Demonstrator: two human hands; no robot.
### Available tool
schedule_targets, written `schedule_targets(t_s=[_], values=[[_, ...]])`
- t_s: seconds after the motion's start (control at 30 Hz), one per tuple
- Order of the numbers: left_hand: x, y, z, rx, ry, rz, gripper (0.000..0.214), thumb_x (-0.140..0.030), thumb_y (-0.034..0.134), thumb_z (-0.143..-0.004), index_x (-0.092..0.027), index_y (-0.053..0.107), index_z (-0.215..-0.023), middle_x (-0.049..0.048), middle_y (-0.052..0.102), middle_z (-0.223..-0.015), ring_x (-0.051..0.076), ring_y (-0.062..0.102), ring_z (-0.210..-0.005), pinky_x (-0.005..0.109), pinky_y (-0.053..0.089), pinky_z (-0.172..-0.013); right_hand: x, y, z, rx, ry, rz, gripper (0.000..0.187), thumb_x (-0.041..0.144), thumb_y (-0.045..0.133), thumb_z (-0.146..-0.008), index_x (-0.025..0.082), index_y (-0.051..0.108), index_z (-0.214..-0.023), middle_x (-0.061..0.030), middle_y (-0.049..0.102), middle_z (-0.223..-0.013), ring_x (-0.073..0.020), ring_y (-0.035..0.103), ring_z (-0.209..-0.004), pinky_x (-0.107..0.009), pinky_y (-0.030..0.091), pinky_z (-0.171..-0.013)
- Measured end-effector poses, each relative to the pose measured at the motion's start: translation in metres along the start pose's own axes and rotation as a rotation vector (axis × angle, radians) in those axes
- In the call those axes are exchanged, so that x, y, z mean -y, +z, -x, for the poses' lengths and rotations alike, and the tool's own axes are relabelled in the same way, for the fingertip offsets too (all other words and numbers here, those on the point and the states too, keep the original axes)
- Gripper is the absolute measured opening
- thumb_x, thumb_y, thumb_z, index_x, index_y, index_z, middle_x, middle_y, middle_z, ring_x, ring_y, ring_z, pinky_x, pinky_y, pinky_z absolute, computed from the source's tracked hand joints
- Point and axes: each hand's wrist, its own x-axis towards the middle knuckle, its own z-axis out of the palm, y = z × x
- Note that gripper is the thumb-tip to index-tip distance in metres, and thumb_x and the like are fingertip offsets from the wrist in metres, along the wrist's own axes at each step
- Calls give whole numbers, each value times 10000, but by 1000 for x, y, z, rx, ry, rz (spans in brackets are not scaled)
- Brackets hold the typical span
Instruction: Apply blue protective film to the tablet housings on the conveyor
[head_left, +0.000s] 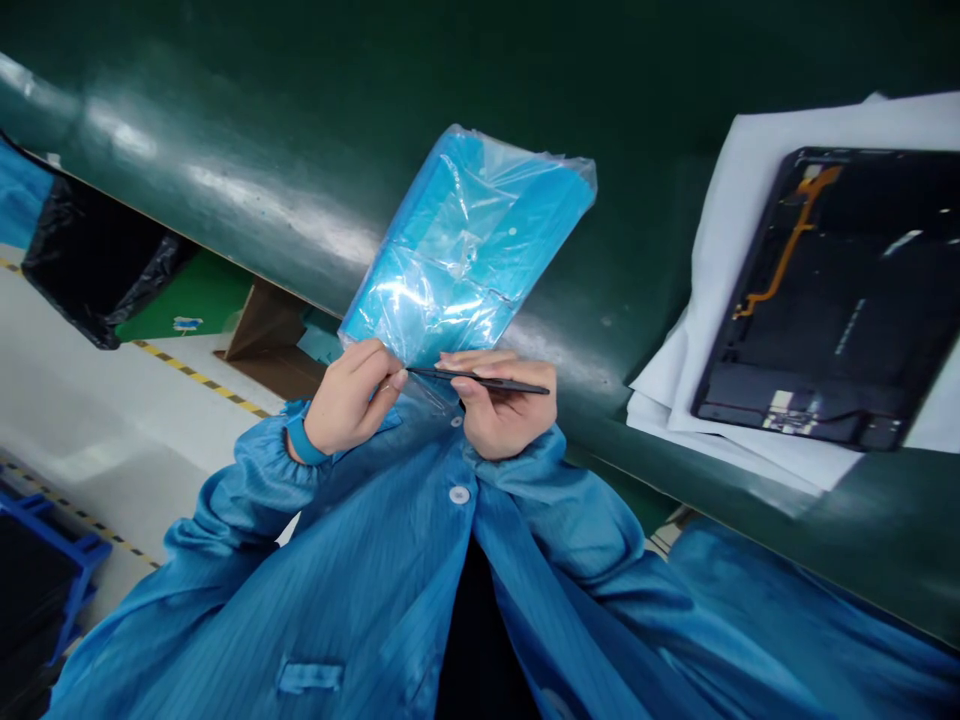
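The clear bag of blue sheets [465,250] is held well left of the opened tablet [840,300], the left hand [349,400] pinching its bottom edge and the right hand [502,405] gripping a thin black tool [480,379] against it. A slip on the slick film could score the sheets.

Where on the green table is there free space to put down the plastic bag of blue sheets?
Bare green table lies beyond the clear plastic bag of blue sheets, and a band between it and the white paper sheets. The right side is crowded: the opened black tablet lies on the paper.
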Motion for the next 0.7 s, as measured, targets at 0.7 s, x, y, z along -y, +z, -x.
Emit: schedule_targets(t_s=[0.7], values=[[9,10,10,-188,51,102,145,-115,517,-980,-195,514,-858,-3,542,-750,118,511,-697,254,442,-636,0,12,4,-47,-20,-70,193,273,732,-924,259,556,-1001,24,739,-819,-184,772,-756,-373,684,-683]])
